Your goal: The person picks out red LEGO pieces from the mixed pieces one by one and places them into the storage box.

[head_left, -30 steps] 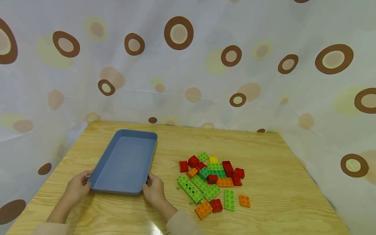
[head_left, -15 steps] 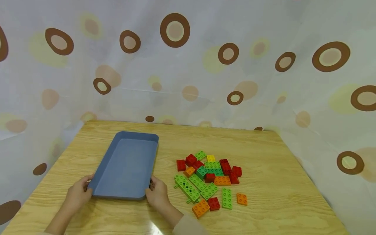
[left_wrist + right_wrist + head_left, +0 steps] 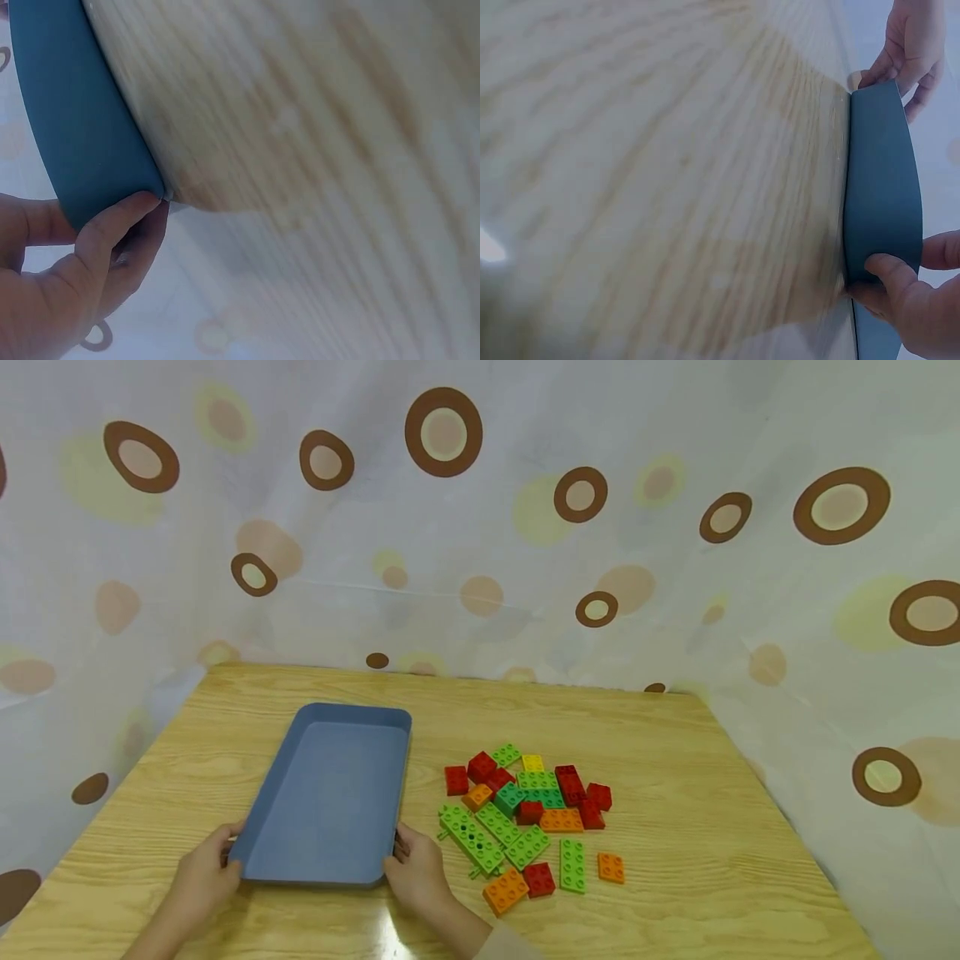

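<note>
A blue-grey rectangular tray (image 3: 326, 793) with low walls and nothing in it sits on the left half of the table. At its near left corner my left hand (image 3: 204, 872) grips the wall. My right hand (image 3: 418, 870) holds the near right corner, thumb on the front wall. In the left wrist view, the left thumb and fingers (image 3: 112, 244) pinch the tray's corner (image 3: 82, 112). The right wrist view has both hands on the tray's front wall (image 3: 883, 180), its lower edge at the wooden surface.
Right of the tray lies a loose pile of toy building bricks: red ones (image 3: 538, 879), green ones (image 3: 572, 864), orange ones (image 3: 506, 890) and a yellow one (image 3: 532, 763). They rest on a wooden table (image 3: 675, 827). A patterned curtain (image 3: 480, 527) hangs behind it.
The tray has come nearer to me and slightly right, with both hands keeping hold of its near corners. The head view has shifted a little; the bricks lie as before.
</note>
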{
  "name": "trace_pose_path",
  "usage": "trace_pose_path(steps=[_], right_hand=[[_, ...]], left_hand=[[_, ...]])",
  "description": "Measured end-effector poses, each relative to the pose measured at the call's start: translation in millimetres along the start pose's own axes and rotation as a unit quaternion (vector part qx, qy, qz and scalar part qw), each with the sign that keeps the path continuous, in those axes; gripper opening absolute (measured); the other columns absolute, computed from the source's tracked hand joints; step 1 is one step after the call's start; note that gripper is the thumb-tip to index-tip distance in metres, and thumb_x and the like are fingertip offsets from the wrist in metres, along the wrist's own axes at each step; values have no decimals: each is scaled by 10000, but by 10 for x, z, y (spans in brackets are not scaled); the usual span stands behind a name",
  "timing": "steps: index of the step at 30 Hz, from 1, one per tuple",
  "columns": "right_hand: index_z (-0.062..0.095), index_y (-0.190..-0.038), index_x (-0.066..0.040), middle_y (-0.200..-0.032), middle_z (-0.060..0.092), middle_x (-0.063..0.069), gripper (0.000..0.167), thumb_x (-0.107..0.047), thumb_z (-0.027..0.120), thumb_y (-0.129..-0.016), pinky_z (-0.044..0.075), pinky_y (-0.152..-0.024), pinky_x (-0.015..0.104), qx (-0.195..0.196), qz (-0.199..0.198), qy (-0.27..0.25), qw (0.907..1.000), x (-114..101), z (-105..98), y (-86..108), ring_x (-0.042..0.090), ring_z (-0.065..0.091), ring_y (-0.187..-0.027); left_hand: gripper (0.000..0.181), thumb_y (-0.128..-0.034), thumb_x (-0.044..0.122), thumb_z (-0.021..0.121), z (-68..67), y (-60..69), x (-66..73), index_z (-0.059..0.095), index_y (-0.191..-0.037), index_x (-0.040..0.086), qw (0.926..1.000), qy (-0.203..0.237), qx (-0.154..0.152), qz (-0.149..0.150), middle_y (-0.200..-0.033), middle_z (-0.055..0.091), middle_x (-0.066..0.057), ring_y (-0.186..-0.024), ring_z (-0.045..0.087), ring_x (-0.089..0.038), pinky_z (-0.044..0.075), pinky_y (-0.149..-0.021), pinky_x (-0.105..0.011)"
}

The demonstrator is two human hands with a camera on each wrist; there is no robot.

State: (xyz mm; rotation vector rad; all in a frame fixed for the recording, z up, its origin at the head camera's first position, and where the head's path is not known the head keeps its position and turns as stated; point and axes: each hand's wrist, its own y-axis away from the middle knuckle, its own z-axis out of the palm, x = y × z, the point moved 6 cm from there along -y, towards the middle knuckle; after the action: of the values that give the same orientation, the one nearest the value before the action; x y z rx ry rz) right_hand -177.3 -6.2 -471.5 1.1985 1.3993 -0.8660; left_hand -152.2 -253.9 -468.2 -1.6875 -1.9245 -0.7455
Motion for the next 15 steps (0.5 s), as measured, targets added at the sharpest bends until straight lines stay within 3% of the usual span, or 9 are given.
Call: trace_pose_path(steps=[9, 15], right_hand=[[413, -1377, 204, -1393, 496, 355, 549, 141, 496, -838, 502, -999, 437, -142, 293, 137, 9994, 56, -104, 99, 454, 514, -1290], [355, -1398, 218, -1435, 427, 378, 574, 139, 481, -844, 475, -1018, 458, -362, 412, -57, 9985, 89, -144, 183, 474, 458, -1326]], left_hand=[[513, -810, -126, 479, 104, 109, 45, 405, -1307, -228, 9999, 84, -101, -43, -1151, 558, -462, -1030, 619, -536, 577, -770, -440], [531, -819, -106, 479, 180, 198, 34, 383, -1330, -212, 9996, 140, -154, -189, -1189, 546, -460, -1067, 607, -539, 565, -834, -492]])
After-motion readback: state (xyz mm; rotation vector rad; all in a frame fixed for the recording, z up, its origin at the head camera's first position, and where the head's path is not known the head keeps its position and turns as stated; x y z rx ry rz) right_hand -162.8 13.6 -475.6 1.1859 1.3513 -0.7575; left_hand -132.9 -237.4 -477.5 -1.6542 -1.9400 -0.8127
